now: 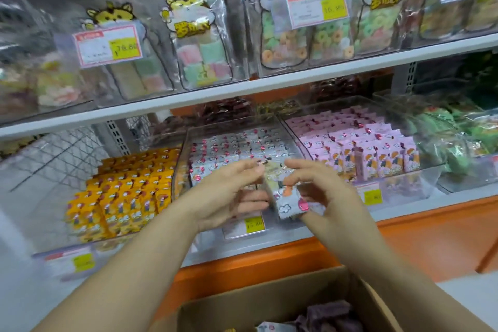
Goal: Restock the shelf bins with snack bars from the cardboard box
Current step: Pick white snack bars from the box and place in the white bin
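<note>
A small stack of white-wrapped snack bars (285, 194) is held between both hands, just in front of the middle clear bin (183, 170). That bin holds rows of the same white bars (242, 148). My left hand (229, 191) grips the stack's left side, thumb on top and fingers underneath. My right hand (323, 191) grips its right side with curled fingers. The open cardboard box (258, 302) sits at the bottom of the view, with purple and white bars inside.
A bin of orange bars (124, 191) stands to the left and a bin of pink bars (372, 143) to the right. Green packs (458, 137) fill the far right. The shelf above carries hanging candy bags (199, 43) and price tags. The shelf base is orange.
</note>
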A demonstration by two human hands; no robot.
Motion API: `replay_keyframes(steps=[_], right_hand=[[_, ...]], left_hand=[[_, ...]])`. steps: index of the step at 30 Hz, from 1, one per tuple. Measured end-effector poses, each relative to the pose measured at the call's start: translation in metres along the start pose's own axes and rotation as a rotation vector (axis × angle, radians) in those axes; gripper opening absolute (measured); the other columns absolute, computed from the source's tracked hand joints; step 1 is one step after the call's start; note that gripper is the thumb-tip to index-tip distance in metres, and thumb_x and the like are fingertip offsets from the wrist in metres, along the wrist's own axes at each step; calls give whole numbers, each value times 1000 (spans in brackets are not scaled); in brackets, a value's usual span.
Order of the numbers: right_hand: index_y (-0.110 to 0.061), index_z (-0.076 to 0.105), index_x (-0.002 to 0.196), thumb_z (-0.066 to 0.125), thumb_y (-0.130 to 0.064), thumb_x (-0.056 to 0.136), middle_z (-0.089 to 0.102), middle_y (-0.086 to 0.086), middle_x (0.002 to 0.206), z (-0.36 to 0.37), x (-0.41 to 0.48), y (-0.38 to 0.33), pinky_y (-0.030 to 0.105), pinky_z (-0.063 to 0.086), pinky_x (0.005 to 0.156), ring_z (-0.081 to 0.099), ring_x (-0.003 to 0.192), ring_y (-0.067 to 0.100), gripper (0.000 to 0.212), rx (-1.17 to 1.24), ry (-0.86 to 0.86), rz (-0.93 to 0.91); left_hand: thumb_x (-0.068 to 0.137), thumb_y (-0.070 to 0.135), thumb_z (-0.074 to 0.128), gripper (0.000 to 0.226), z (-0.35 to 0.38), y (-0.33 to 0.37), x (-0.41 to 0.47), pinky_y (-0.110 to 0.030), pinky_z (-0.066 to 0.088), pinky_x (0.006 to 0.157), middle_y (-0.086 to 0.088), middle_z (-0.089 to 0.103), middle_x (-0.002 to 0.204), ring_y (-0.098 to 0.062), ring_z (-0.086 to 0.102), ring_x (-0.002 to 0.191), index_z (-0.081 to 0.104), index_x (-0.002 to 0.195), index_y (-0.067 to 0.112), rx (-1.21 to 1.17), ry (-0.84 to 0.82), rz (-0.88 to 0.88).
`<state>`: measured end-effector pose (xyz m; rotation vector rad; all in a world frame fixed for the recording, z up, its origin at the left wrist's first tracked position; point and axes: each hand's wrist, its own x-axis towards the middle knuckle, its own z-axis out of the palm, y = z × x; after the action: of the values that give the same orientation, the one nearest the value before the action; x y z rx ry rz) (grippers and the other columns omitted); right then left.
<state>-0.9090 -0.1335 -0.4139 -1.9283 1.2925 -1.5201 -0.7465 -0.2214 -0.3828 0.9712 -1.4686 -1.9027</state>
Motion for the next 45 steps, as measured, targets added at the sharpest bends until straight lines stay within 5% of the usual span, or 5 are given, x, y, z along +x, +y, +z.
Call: replay_keyframes(steps=[14,20,31,34,45], right_hand=[[-13,56,107,65,0,80,65,6,90,78,27,-23,18,55,62,67,69,8,32,828,145,565],[-27,59,96,71,-11,81,60,-6,101,98,81,-13,33,55,85,62,100,14,25,327,151,335],[-26,62,115,73,-19,81,62,-10,118,96,130,12,19,46,90,59,107,10,37,-330,-479,274],[-32,64,104,75,-23,79,68,-5,109,80,132,10,38,48,89,64,98,29,30,-369,-468,303],[-30,63,111,72,-19,82,59,-10,122,53,115,28,16,39,65,52,74,-4,33,-381,-246,247]], left_hand=[[83,10,64,37,-58,-17,-63,-24,56,65,6,51,123,-6,68,85,52,110,32,60,320,482],[90,16,61,32,-116,-23,-67,-15,46,79,13,54,119,-2,54,105,51,111,38,782,666,601],[94,25,55,24,-139,-36,-49,-15,30,99,18,43,116,2,42,112,60,117,29,1073,557,502],[94,27,54,27,-138,-21,-38,-18,29,101,17,45,121,0,40,117,59,121,30,1164,544,483],[86,35,68,44,-108,20,45,-30,46,78,7,62,119,-16,58,105,53,127,30,1649,233,142]])
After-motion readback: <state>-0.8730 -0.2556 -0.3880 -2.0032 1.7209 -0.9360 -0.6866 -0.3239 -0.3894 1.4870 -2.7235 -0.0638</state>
